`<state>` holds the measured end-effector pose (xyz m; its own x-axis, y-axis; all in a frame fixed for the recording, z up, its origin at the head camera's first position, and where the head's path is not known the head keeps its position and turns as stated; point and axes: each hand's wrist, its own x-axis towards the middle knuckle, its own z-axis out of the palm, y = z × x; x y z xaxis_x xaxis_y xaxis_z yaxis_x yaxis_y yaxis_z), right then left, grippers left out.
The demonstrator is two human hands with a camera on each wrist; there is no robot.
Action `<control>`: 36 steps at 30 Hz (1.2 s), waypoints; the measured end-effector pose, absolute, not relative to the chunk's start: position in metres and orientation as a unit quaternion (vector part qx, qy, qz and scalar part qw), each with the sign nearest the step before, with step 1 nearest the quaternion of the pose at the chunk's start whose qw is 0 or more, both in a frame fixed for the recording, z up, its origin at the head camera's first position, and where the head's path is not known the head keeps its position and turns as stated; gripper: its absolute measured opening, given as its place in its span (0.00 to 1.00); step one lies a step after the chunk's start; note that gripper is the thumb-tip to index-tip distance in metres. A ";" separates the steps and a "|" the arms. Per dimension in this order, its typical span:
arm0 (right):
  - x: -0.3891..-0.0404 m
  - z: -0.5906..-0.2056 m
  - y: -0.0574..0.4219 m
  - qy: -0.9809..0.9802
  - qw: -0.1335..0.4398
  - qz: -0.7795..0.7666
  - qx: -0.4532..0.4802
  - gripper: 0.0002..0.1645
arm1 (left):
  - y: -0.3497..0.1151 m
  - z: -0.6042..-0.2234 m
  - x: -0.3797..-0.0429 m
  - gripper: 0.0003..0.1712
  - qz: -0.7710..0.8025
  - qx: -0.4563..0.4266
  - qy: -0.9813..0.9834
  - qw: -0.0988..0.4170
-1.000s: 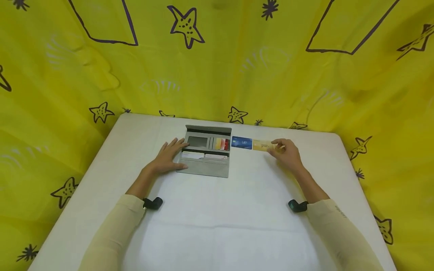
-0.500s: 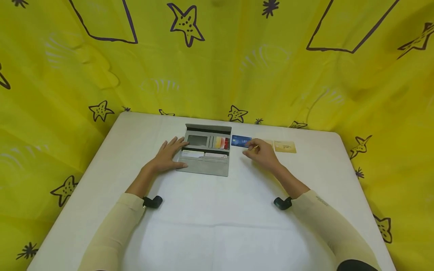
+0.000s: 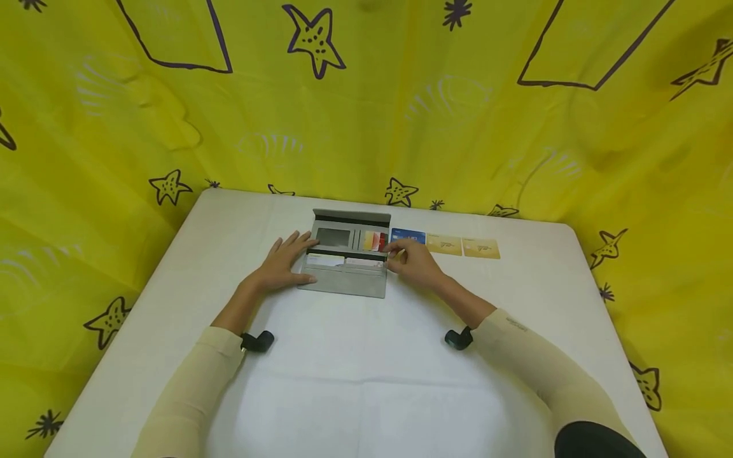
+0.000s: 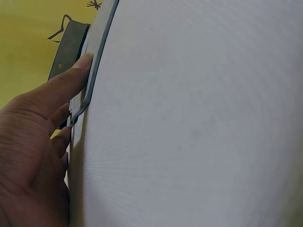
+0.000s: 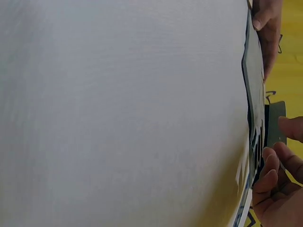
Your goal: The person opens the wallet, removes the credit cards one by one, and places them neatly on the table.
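Wallet: we see the grey wallet (image 3: 343,284) lying unfolded on the white table (image 3: 366,350), between the two hands.
Left hand: we find the left hand (image 3: 280,264) with its fingers spread, touching the wallet's left side, the thumb resting on the lower flap near its left edge.
Right hand: we see the right hand (image 3: 415,261) with bent fingers, the fingertips at the wallet's right edge; we cannot tell whether they pinch anything.
Coloured cards: we spot the row of coloured cards (image 3: 373,241) in the upper right slots, its red end just beside the right fingertips.
White cards: we make out two white cards (image 3: 325,259) in the pocket below.
Loose cards: we see the blue card (image 3: 409,235), partly hidden behind the right hand, then two gold cards (image 3: 481,248) farther right.
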<state>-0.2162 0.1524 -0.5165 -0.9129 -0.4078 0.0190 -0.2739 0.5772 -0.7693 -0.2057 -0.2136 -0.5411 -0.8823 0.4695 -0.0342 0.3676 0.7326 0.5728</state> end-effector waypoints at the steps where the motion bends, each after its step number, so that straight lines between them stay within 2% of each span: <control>1: -0.216 -0.516 0.150 0.884 0.081 -0.416 -0.196 0.16 | -0.214 -0.540 -0.206 0.52 0.289 0.227 0.926 0.086; 14: -0.214 -0.522 0.133 0.902 0.095 -0.369 -0.204 0.21 | -0.212 -0.534 -0.199 0.52 0.293 0.229 0.925 0.083; 36: -0.217 -0.512 0.124 0.889 0.149 -0.380 -0.206 0.11 | -0.212 -0.535 -0.199 0.51 0.298 0.230 0.923 0.081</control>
